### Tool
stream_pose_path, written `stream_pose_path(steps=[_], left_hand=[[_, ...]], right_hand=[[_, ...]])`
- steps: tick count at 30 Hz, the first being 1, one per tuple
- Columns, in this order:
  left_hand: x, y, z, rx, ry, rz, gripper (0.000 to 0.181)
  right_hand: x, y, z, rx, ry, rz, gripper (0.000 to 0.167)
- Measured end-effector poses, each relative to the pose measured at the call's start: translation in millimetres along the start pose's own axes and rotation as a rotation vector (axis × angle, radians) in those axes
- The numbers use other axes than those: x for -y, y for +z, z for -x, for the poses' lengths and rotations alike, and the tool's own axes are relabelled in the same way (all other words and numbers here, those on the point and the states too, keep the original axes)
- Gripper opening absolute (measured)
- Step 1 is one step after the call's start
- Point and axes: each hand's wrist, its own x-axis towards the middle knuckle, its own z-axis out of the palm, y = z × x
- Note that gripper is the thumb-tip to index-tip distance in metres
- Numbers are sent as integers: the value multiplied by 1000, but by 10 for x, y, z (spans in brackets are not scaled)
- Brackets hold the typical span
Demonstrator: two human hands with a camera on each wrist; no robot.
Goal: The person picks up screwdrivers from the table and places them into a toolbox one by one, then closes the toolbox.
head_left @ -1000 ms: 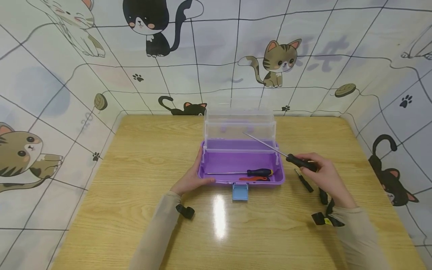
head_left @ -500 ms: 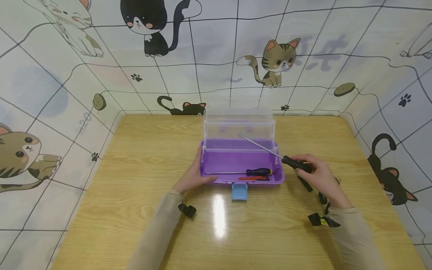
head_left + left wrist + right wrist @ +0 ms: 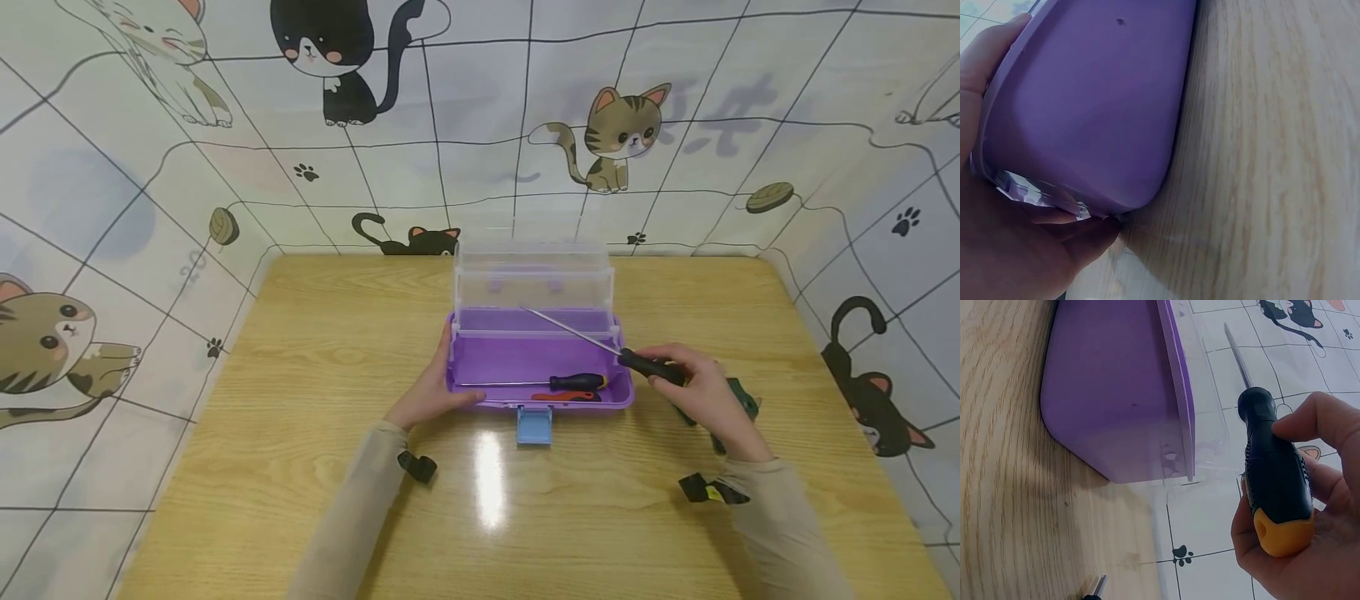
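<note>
Right hand point(image 3: 708, 396): fingers and thumb curled round handle of screwdriver point(image 3: 636, 361), up by right end of box point(image 3: 495, 354), shaft slanting across box in head view. Left hand point(image 3: 431, 396): grips box's left end, thumb on front rim. Lid point(image 3: 532, 287) open at back. Driver 2 point(image 3: 564, 383) and orange tool point(image 3: 558, 397) lie inside, near front

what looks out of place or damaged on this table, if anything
Nothing stands out as spilled or damaged. The open purple box sits flat on the table, with a screwdriver and an orange-red tool lying inside. The right grip holds another screwdriver; dark items beside it are partly hidden, so I can't judge those.
</note>
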Motion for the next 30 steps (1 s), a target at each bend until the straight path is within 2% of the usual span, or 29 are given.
stream_pose_path(steps=[6,18,21,26,30], left_hand=[[179,-1,-41,5,18,-25,132],[210,-7,-37,13,39,-19,131],[175,-6,-31,19,43,-4,130],[-19,-23,5,46,18,37,126],[-116,-33,24,55,-16,19,124]], right_hand=[[20,16,-24,36,41,-17,32],[81,69,-91,83,79,-65,31],[-32,106,-113,90,96,-44,33],[-264,161,-165,121,103,-47,35],[-287,176,-214,158,105,-81,35]])
